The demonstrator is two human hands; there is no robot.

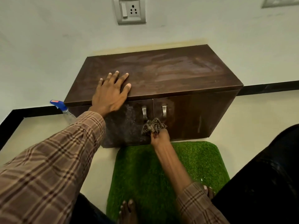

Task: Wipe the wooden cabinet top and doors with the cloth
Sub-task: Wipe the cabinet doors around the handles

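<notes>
Leaning against the wall at the far left, behind the cabinet's corner: a clear spray bottle (64,110) with a blue nozzle, partly hidden by the plaid sleeve (53,159). Resting flat on the front left part of the cabinet top (161,73): the left hand (111,92), fingers straight and spread, holding nothing, thumb near the front edge. Streaked with pale smears across the dark wood of that top (dust or wiping marks, cannot tell which). Below the hand, the left door (127,126), dull and speckled over much of its face. Side by side at the middle, two metal handles (144,112), one on each door, close to the seam. Just under those handles, pressed against the door fronts at the seam: the cloth (153,126), bunched and patterned in dark and light. Clutching the cloth from below: the right hand (159,137), fingers curled round it, forearm bare up to a rolled plaid cuff. Further right, the right door (194,117), glossier, with a faint pale streak near its outer edge. On the floor before the cabinet, a green grass-like mat (194,159), with bare toes (127,207) on its near edge. At the far right, a dark trouser leg (267,175). Up on the wall (48,46), a switch and socket plate (129,10).
</notes>
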